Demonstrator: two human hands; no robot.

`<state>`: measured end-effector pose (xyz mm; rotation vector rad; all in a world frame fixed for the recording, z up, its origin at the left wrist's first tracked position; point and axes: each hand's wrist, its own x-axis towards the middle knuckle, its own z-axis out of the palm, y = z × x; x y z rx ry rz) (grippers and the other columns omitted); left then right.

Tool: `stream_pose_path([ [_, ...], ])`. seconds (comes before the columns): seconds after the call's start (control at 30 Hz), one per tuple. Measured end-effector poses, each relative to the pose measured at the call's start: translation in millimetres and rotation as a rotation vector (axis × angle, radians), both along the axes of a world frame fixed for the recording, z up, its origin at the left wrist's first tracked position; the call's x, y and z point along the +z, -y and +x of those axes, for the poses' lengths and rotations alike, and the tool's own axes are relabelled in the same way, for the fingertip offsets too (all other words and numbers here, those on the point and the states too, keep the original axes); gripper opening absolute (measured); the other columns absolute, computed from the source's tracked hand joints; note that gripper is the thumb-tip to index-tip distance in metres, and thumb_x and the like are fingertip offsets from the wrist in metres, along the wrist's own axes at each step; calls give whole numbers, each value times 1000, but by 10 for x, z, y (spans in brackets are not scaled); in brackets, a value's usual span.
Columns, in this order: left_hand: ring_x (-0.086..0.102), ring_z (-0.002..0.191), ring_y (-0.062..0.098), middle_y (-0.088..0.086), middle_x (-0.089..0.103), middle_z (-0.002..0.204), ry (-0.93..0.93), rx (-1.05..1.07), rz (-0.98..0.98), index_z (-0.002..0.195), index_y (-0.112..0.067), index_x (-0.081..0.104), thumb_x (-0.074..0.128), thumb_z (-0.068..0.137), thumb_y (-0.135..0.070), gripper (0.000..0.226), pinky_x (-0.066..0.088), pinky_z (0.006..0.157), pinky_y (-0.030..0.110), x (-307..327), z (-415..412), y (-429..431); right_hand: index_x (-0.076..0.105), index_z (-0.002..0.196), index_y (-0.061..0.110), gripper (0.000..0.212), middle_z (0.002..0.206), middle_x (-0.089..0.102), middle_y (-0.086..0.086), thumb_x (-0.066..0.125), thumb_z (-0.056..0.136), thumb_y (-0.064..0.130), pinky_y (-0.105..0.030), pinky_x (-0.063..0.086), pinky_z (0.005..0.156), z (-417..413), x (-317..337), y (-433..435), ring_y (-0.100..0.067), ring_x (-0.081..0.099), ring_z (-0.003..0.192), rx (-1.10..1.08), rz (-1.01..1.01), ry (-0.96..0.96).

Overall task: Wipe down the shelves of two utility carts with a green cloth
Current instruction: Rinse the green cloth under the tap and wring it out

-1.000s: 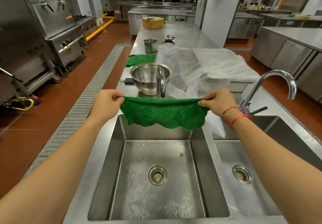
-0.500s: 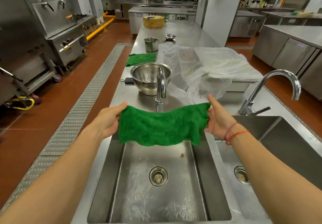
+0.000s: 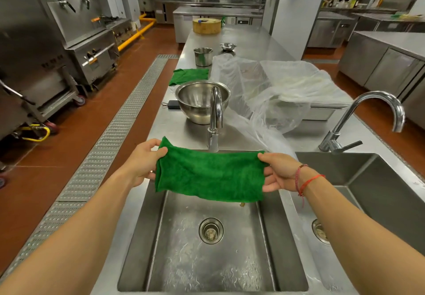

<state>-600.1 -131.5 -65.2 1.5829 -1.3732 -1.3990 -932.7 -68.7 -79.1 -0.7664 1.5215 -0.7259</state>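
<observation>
Procedure: we hold the green cloth (image 3: pixel 210 176) stretched above the sink (image 3: pixel 142 237), left hand (image 3: pixel 142 163) and right hand (image 3: pixel 279 171) each with fingers (image 3: pixel 162 151) clamped on one end. For a flat wiping pad, we align edges before folding.

— Where are the hands?
— The left hand (image 3: pixel 143 163) is at the left end of the cloth (image 3: pixel 209 175), the right hand (image 3: pixel 279 173) at its right end. Both arms reach forward.
— The grip?
— The left thumb presses the cloth's top corner, with the fingers curled behind. The right thumb lies on the top edge, fingers behind.
— Wrists?
— The right wrist (image 3: pixel 301 177) wears red strings; the forearms are bare.
</observation>
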Motion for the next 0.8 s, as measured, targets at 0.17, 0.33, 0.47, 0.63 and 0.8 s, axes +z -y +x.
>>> stream_pose_path([
  [0.17, 69, 68, 29, 19, 74, 93, -28, -16, -53, 107, -10, 62, 51, 102, -16, 14, 55, 58, 40, 59, -153, -34, 58, 119, 14, 25, 103, 72, -22, 42, 104, 26, -33, 61, 60, 106, 59, -26, -32, 74, 78, 37, -26, 66],
  [0.33, 69, 65, 25, 19, 74, 92, -15, -134, -97, 106, -12, 64, 51, 101, -13, 14, 48, 43, 25, 210, -254, -97, 60, 119, 17, 23, 104, 74, -15, 47, 103, 25, -35, 61, 65, 292, -35, -43, -36, 73, 89, 56, -56, 95],
  [0.47, 70, 74, 28, 15, 74, 90, -55, -255, -127, 108, -12, 66, 51, 101, -11, 17, 58, 58, 33, 406, -275, -130, 63, 118, 17, 20, 98, 75, -14, 56, 99, 18, -34, 59, 68, 447, -102, -2, -31, 73, 85, 81, -176, 37],
  [0.63, 71, 79, 29, 16, 74, 95, -18, -408, -131, 107, -16, 68, 50, 101, -12, 19, 60, 65, 37, 760, -288, -154, 60, 123, 26, 57, 120, 65, -13, 78, 77, -2, -35, 48, 100, 740, -83, 119, -16, 60, 113, 253, -461, -106],
  [0.8, 67, 93, 38, 28, 68, 110, -50, -491, -160, 115, -7, 65, 53, 100, -11, 20, 58, 83, 48, 1016, -282, -110, 65, 121, 21, 63, 125, 68, -4, 85, 62, 9, -40, 49, 102, 965, -33, 133, -19, 61, 119, 491, -392, 52],
])
